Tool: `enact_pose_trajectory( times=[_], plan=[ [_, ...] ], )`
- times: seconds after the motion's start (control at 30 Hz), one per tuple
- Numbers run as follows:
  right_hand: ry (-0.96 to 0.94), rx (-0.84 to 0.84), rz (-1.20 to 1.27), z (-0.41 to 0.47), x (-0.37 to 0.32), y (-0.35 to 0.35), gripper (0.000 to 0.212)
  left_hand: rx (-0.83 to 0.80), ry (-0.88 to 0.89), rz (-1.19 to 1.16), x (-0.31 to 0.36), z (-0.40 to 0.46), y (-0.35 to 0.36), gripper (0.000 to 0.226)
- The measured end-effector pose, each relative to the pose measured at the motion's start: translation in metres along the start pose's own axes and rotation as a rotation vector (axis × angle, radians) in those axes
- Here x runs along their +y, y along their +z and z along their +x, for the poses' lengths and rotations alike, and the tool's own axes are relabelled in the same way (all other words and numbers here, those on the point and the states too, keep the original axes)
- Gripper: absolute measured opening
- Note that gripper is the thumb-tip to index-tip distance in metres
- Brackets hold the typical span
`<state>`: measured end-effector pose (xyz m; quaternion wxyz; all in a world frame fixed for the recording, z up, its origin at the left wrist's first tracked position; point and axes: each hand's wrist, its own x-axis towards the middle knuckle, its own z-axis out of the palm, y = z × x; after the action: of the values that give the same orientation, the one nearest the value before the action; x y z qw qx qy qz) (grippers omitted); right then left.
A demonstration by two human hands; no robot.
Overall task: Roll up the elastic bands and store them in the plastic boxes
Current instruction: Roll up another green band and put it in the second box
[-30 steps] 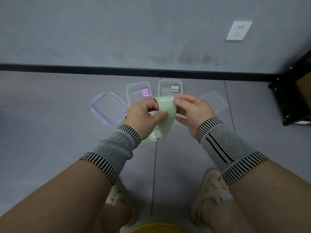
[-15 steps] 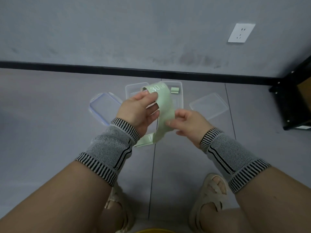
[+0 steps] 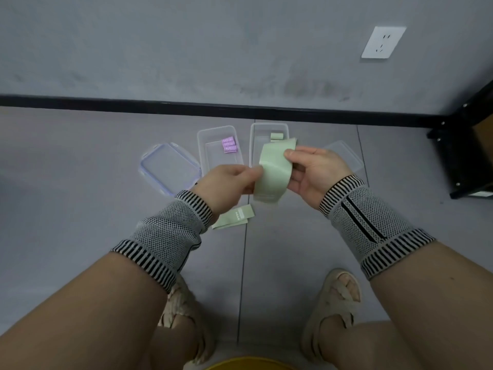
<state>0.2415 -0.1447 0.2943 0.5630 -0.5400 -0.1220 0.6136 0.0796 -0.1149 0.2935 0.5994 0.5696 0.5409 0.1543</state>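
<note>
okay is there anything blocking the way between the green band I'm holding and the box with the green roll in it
Nothing visible blocks it. The green band is held by the left hand and right hand just in front of the right plastic box, which is open; its lid lies off to the right. Only one green roll sits inside.

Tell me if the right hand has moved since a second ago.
Yes. The right hand has shifted right: before it overlapped the box holding the green roll, now it lies mostly past the box's right edge, holding the green band.
</note>
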Motion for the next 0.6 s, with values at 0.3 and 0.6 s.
enact_pose_trajectory(
  times=[0.3, 0.6],
  plan=[
    [0.111, -0.151, -0.299, -0.005, 0.006, -0.005, 0.019, 0.082, -0.034, -0.347, 0.009, 0.007, 0.002, 0.007],
    [-0.028, -0.362, -0.701, -0.007, 0.017, -0.007, 0.006, 0.061, -0.172, -0.693, 0.010, 0.011, -0.005, 0.030]
  ],
)
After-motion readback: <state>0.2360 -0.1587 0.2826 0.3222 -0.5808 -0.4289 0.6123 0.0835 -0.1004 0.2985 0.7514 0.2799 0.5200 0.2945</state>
